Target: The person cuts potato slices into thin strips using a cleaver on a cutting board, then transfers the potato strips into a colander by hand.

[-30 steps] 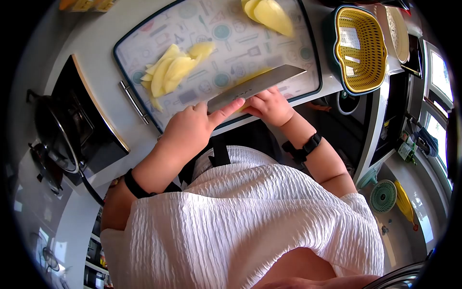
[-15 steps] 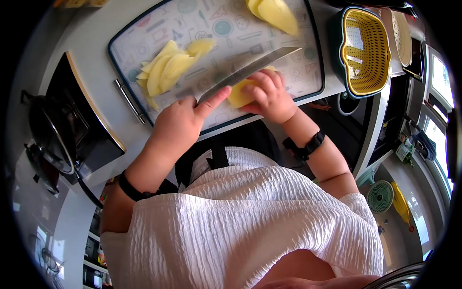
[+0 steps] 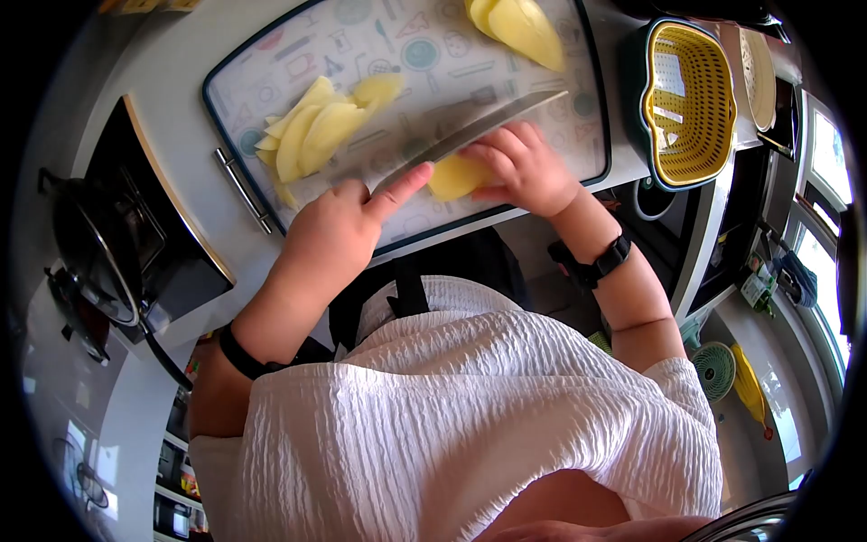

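Observation:
My left hand (image 3: 339, 226) is closed around the handle of a kitchen knife (image 3: 488, 122), its index finger stretched along the blade. The handle is hidden in the fist. The blade slants up to the right across a patterned cutting board (image 3: 271, 86). Just below the blade, my right hand (image 3: 533, 172) grips a peeled yellow piece of potato (image 3: 456, 177) with bent fingers, partly covering it. To the left on the board lies a pile of thin potato slices (image 3: 316, 131). More potato pieces (image 3: 519, 32) lie at the top right.
A yellow colander basket in a dark green outer bowl (image 3: 691, 104) stands right of the board. At the left are a black stove top (image 3: 167, 244) and a pan with a lid (image 3: 95, 235). A metal handle (image 3: 242, 190) lies by the board's left edge.
My right hand has shifted slightly right and down, its fingers drawn back along the potato piece. My left hand and the knife are nearly where they were.

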A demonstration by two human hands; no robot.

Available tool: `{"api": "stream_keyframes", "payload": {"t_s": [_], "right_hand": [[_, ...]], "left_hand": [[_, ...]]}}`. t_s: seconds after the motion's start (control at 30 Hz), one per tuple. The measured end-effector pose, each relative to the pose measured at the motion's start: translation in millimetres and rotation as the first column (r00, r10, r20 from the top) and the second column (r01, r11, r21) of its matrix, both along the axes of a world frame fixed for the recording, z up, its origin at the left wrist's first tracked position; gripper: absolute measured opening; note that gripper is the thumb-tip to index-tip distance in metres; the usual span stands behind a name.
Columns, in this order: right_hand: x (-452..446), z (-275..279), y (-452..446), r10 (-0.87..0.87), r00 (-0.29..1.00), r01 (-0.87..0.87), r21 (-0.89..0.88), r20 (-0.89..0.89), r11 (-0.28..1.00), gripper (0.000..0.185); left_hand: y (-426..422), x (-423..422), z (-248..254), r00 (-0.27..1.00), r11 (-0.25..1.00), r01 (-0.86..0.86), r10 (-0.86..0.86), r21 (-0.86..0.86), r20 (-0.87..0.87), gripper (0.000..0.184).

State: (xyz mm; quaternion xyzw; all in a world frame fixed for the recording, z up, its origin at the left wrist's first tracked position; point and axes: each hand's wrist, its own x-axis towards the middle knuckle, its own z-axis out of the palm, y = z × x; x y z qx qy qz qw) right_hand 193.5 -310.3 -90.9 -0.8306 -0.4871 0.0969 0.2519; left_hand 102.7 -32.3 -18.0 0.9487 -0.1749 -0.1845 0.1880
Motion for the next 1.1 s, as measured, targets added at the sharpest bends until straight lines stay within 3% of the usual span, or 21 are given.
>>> {"api": "stream_keyframes", "payload": {"t_s": [0.13,0.23,0.53,0.63,0.73,1.1], "right_hand": [[-21.9,-14.2,-0.5,0.040,0.996,-0.054,0.186,0.077,0.981,0.040],[-24.7,-30.9,-4.6,0.072,0.992,-0.088,0.158,0.103,0.984,0.036],[-18.3,-34.1,-6.0,0.143,0.984,-0.118,0.217,-0.103,0.969,0.036],[-15.9,-23.9,-0.7,0.093,0.988,-0.073,0.150,-0.127,0.986,0.040],[-17.4,-26.2,0.9,0.037,0.954,0.010,0.154,-0.298,0.988,0.045],[-16.4,-23.7,-0.7,0.070,0.992,-0.045,0.216,-0.109,0.975,0.038]], "left_hand": [[-7.7,1.2,11.9,0.996,0.997,0.057,-0.054,0.050,-0.069,0.071],[-11.5,2.9,15.8,0.992,0.995,0.081,-0.076,0.050,-0.097,0.070],[-11.8,-1.1,12.5,0.989,0.988,0.138,-0.133,0.073,-0.064,0.070],[-14.6,-7.1,22.2,0.989,0.989,0.139,-0.135,0.058,-0.060,0.068],[-18.0,-10.6,27.7,0.991,0.991,0.123,-0.119,0.057,-0.067,0.068],[-22.0,-5.0,28.1,0.986,0.983,0.154,-0.147,0.100,-0.074,0.072]]}}
